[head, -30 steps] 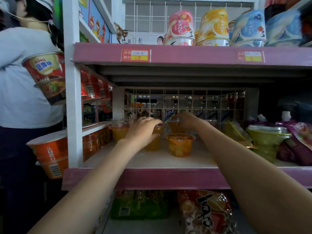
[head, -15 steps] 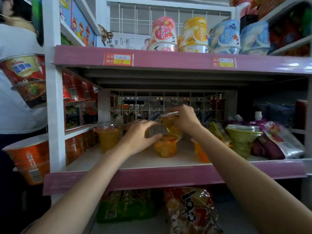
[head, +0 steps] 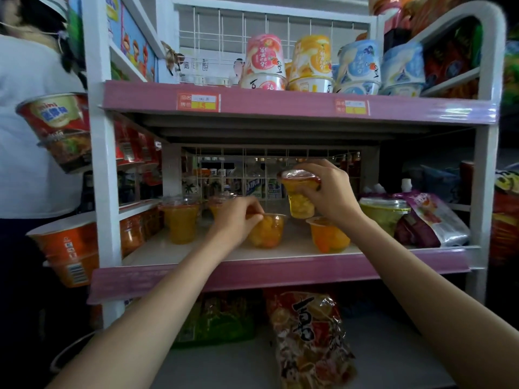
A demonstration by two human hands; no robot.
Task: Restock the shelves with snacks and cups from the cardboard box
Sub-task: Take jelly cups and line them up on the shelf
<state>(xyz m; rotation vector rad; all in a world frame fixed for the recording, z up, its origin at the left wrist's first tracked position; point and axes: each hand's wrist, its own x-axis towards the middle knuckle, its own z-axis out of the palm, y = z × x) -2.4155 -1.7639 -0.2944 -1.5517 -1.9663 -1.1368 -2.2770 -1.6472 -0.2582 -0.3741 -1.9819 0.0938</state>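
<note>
The right hand (head: pixel 330 192) grips a raised fruit cup (head: pixel 300 193); the left hand (head: pixel 238 217), fingers curled, touches another cup (head: pixel 268 231) on the shelf (head: pixel 252 272).

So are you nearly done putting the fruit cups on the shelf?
Partly. Two orange fruit cups already stand on the middle shelf. In hand: the right hand holds a fruit cup in the air above the shelf, and the left hand grips another cup standing on it. The lifted cup has yet to be set down. The cardboard box is out of view, so what remains is unknown.
</note>
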